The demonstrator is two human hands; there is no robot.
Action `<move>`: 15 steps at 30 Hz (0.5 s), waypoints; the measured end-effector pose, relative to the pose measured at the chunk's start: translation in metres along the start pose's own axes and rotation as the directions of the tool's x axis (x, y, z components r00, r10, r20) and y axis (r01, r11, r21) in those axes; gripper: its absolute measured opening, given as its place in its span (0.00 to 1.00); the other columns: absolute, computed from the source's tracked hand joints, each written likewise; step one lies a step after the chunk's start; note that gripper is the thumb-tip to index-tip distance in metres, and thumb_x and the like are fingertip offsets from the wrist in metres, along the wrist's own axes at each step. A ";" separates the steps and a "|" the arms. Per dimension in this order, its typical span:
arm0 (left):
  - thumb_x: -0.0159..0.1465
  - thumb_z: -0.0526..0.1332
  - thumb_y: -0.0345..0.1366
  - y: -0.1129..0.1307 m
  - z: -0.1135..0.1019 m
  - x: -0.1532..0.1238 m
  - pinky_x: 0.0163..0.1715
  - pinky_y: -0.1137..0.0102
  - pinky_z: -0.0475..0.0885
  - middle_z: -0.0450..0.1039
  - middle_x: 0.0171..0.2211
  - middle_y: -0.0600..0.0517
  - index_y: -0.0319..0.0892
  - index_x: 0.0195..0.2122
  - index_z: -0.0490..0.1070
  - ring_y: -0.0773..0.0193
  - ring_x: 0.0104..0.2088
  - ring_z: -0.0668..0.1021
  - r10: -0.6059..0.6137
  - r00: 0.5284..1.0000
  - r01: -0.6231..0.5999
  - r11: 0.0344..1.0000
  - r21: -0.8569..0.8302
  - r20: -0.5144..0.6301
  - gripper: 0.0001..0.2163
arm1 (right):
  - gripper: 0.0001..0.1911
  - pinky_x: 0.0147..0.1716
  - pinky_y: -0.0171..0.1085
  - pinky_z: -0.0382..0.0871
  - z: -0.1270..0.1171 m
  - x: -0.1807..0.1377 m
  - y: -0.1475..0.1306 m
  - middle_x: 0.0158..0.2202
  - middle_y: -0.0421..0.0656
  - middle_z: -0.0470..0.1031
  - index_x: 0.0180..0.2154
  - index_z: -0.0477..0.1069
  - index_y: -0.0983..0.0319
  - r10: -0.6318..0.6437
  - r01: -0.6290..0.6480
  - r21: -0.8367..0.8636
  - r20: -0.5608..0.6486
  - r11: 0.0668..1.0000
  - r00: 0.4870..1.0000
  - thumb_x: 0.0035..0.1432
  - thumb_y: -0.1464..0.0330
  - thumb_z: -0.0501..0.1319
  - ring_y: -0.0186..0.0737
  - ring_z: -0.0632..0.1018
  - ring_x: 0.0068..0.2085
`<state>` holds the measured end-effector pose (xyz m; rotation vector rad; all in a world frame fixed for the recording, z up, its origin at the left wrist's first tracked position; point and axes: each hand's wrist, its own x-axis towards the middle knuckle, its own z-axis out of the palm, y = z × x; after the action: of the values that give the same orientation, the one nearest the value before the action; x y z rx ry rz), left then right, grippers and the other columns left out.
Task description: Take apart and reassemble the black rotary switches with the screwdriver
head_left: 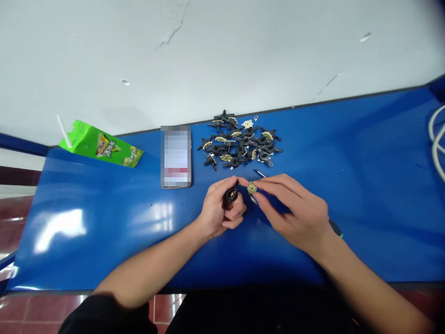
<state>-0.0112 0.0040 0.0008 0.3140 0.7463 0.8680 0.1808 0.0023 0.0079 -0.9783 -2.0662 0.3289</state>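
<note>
My left hand (225,208) is closed round a black plastic housing (230,198), whose open face shows copper-coloured metal inside. Between the thumb and fingertips of my right hand (295,211) I pinch a small round brass-coloured plate (252,188) with little tabs on its edge. The plate is just right of the housing, and a left fingertip reaches close to it. Under my right hand lies a screwdriver, its thin shaft (259,173) and dark green-tipped handle (335,228) showing on either side. Beyond my hands is a pile of black plastic parts (239,150) with metal plates among them.
A phone (176,157) lies left of the pile on the blue table (146,241). Farther left, a green drink carton (100,144) with a straw lies near the wall (222,55). White cable (438,144) loops at the right edge.
</note>
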 end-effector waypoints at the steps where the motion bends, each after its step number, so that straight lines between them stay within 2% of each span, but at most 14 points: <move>1: 0.70 0.71 0.52 0.000 -0.001 0.000 0.09 0.80 0.51 0.60 0.11 0.63 0.42 0.40 0.76 0.74 0.10 0.49 0.003 1.000 -0.003 1.000 0.004 -0.001 0.17 | 0.14 0.45 0.44 0.84 0.000 0.002 -0.005 0.46 0.46 0.85 0.56 0.79 0.57 0.002 -0.002 0.012 -0.024 1.000 1.000 0.73 0.76 0.67 0.44 0.85 0.42; 5: 0.69 0.70 0.51 -0.004 -0.003 0.002 0.08 0.79 0.51 0.60 0.10 0.62 0.40 0.40 0.79 0.73 0.08 0.50 0.025 1.000 -0.025 0.999 0.020 0.001 0.17 | 0.13 0.40 0.43 0.82 0.008 0.004 -0.024 0.41 0.45 0.83 0.54 0.80 0.58 0.008 -0.005 0.041 -0.080 0.999 0.997 0.71 0.75 0.70 0.43 0.82 0.39; 9: 0.68 0.70 0.52 -0.009 -0.002 0.002 0.06 0.77 0.53 0.60 0.09 0.63 0.42 0.39 0.78 0.70 0.08 0.54 0.071 0.997 -0.071 0.996 0.047 -0.006 0.17 | 0.10 0.40 0.43 0.82 0.019 0.001 -0.032 0.42 0.46 0.83 0.54 0.80 0.60 0.050 -0.045 0.061 -0.089 0.997 0.995 0.73 0.74 0.69 0.43 0.83 0.40; 12: 0.68 0.70 0.53 -0.012 0.002 0.000 0.07 0.77 0.56 0.63 0.12 0.62 0.42 0.38 0.76 0.71 0.09 0.55 0.105 0.994 -0.104 0.991 0.083 -0.020 0.17 | 0.10 0.42 0.40 0.84 0.022 -0.001 -0.033 0.44 0.46 0.84 0.53 0.81 0.60 0.099 -0.091 0.098 -0.079 0.991 0.992 0.73 0.73 0.69 0.42 0.85 0.41; 15: 0.68 0.69 0.55 -0.012 0.005 -0.001 0.09 0.79 0.56 0.66 0.17 0.61 0.43 0.40 0.74 0.74 0.11 0.55 0.127 0.991 -0.122 0.984 0.128 -0.034 0.19 | 0.09 0.39 0.35 0.84 0.021 -0.001 -0.032 0.43 0.43 0.85 0.51 0.83 0.58 0.167 -0.155 0.150 -0.074 0.976 0.983 0.73 0.74 0.70 0.37 0.84 0.38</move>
<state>-0.0012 -0.0045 -0.0014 0.4592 0.8291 0.9495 0.1486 -0.0180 0.0110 -1.0551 -1.8622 0.5048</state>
